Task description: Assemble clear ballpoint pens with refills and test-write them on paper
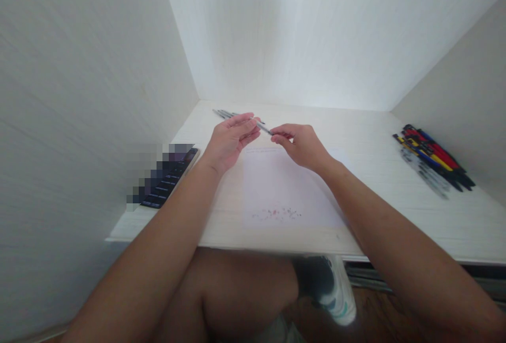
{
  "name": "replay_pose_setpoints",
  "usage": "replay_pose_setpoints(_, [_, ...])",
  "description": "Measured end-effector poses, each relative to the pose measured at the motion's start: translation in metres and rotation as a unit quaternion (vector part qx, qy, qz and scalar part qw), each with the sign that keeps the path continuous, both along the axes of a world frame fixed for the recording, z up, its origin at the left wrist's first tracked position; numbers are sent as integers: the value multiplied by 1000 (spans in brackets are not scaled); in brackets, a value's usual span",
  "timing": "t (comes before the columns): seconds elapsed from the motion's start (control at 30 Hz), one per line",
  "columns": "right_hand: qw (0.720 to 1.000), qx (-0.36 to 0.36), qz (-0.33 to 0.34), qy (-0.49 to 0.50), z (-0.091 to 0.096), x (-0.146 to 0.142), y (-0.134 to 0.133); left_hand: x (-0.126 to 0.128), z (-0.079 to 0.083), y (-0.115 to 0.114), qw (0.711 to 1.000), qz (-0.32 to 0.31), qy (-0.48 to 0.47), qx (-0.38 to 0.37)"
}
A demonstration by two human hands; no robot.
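Pen in work: a slim clear-and-grey pen (264,127) with a dark near-right end sits between my two hands, slanting from far left to near right, just beyond the far edge of the paper.
Right hand: my right hand (306,145) pinches the pen's near-right end between thumb and forefinger, the other fingers curled in behind.
Left hand: my left hand (227,140) has its fingers stretched out and slightly parted, meeting the pen's far-left end; I cannot tell whether they grip it or only rest against it.
Paper: a white rectangular sheet (284,185) lies flat below my hands, with faint print along its far edge and small dark and reddish marks (276,212) near its near edge.
Far-left pens: several slim grey pens (221,114) lie together just beyond my left hand, partly hidden by it.
Right-hand pile: a heap of red, yellow, blue and black pens (432,158) lies by the right wall (474,85), with clear-barrelled pens (425,173) along its near-left side.
Phone: a dark-screened phone with a pale edge (168,182) lies left of my left forearm, partly blurred into blocks.
Desk: everything rests on a whitish wood-grain top (375,185).
Below: my bent leg (245,280) shows a black sock (314,278) and white shoe (342,301).
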State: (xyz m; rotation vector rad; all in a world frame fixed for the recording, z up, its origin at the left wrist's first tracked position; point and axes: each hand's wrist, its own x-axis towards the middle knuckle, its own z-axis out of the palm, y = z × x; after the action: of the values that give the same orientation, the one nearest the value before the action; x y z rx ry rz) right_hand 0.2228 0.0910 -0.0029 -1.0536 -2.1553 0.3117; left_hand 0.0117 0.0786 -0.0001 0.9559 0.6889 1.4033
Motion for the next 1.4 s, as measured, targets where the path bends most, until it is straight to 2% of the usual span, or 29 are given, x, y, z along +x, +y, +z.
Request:
replay_pose_setpoints(0.2, [1000,-25,13,13,4,-6,-6,1,2,-5,997,57,36,37])
replay_pose_setpoints(0.5, [983,-144,87,67,9,-8,-10,0,0,-1,996,-11,43,82])
replay_pose_setpoints(0.67, [981,-153,81,92,11,-11,-11,6,0,-1,997,24,2,71])
replay_pose_setpoints(0.83, [975,-173,85,109,11,-15,-14,9,0,-2,998,47,-15,27])
replay_pose_setpoints(0.93, [969,-203,85,116,11,-15,-15,7,2,-3,999,30,-42,7])
replay_pose_setpoints(1.13, [949,-255,124,141,8,-12,-14,3,3,0,997,-76,-28,15])
replay_pose_setpoints(1.2, [948,-257,115,150,8,-12,-14,4,2,0,997,-63,-29,27])
replay_pose_setpoints(1.4, [956,-242,79,147,12,-16,-18,13,1,-5,999,41,7,12])
